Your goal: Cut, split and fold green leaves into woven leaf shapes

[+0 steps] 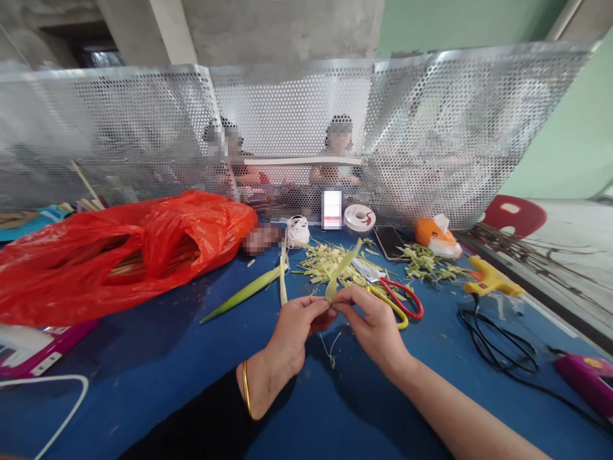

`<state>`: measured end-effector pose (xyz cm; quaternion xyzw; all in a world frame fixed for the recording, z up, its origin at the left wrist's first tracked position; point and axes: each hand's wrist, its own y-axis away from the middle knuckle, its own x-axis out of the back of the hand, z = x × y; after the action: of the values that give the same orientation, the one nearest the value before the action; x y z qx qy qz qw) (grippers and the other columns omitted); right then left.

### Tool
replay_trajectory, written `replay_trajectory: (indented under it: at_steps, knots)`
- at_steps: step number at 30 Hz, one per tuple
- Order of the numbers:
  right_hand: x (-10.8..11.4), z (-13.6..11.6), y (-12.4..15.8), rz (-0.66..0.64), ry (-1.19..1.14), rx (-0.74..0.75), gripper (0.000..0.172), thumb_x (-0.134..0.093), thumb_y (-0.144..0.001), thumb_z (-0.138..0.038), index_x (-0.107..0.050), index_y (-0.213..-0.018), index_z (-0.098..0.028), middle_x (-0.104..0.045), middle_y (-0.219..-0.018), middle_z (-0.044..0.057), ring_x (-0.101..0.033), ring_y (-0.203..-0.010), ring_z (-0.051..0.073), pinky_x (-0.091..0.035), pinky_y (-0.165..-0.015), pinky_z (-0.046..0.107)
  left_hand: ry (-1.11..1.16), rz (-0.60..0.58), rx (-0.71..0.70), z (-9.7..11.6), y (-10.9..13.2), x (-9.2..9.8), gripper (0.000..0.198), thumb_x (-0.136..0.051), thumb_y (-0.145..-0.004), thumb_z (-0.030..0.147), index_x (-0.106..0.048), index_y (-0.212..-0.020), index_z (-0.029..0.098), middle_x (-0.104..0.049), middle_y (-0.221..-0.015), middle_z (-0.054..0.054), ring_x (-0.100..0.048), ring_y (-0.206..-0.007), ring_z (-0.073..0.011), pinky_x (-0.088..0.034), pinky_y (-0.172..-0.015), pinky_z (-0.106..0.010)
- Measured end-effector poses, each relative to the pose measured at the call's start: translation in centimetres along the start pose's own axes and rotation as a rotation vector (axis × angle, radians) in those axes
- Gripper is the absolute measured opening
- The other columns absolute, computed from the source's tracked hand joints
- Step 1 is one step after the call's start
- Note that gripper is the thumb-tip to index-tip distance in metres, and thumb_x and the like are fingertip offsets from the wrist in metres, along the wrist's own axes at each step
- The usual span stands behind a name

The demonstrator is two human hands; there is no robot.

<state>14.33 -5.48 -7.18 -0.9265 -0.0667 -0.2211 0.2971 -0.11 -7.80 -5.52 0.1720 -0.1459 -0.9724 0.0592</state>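
At the centre of the table, my left hand (304, 326) and my right hand (368, 316) meet, fingertips pinched together at the base of a pale green leaf strip (341, 271). The strip stands up from between the fingers and leans right. A thin white thread (330, 350) dangles under the hands; where it starts is hidden. Just beyond the right hand lie scissors (402, 300) with one red and one yellow handle, blades on a pile of leaf scraps (316, 262). A longer green leaf (244, 294) lies left of my left hand, beside a narrow pale strip (282, 281).
A red plastic bag (211, 223) fills the left side. Farther back are white string (297, 230), a ribbon spool (359, 219), a lit phone (332, 209) and a dark phone (390, 243). At right lies a yellow glue gun (495, 278) with a black cord (498, 345). Perforated metal panels (292, 102) border the back.
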Motion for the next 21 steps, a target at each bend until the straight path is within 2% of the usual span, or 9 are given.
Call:
replay_trajectory:
  at_steps: [3, 7, 15, 21]
  knots:
    - [0.18, -0.13, -0.01, 0.002, 0.030, 0.019, 0.015, -0.053, -0.088, -0.017, -0.060, -0.076, -0.022, -0.063, -0.073, -0.001, -0.059, -0.071, 0.016, -0.044, -0.066, 0.026, 0.019, -0.025, 0.044, -0.09, 0.02, 0.11, 0.013, -0.074, -0.065, 0.025, -0.070, -0.069, 0.013, -0.070, -0.065, -0.005, -0.063, -0.062, -0.0134, -0.051, -0.062, -0.023]
    - [0.69, -0.31, -0.24, -0.020, 0.059, 0.048, 0.017, -0.053, -0.088, -0.017, -0.058, -0.073, -0.021, -0.062, -0.071, 0.000, -0.058, -0.070, 0.016, -0.043, -0.065, 0.026, -0.042, -0.023, -0.006, 0.14, 0.29, 0.04, 0.015, -0.075, -0.064, 0.025, -0.070, -0.071, 0.013, -0.070, -0.068, -0.006, -0.064, -0.066, -0.0151, -0.051, -0.060, -0.024]
    - [0.77, -0.44, -0.35, -0.116, 0.118, 0.099, 0.018, -0.050, -0.089, -0.015, -0.059, -0.075, -0.022, -0.062, -0.073, 0.002, -0.057, -0.071, 0.018, -0.044, -0.068, 0.029, -0.088, 0.016, -0.027, 0.04, -0.13, 0.38, 0.026, -0.082, -0.059, 0.034, -0.070, -0.069, 0.012, -0.066, -0.062, -0.002, -0.060, -0.055, -0.0119, -0.050, -0.057, -0.024]
    - [0.99, -0.52, -0.45, -0.169, 0.108, 0.105, 0.020, -0.050, -0.087, -0.010, -0.058, -0.073, -0.022, -0.063, -0.074, 0.002, -0.057, -0.071, 0.017, -0.044, -0.069, 0.029, -0.087, 0.036, -0.054, -0.39, -0.48, 0.39, 0.024, -0.083, -0.056, 0.033, -0.070, -0.062, 0.013, -0.066, -0.058, -0.001, -0.062, -0.056, -0.0124, -0.051, -0.063, -0.024]
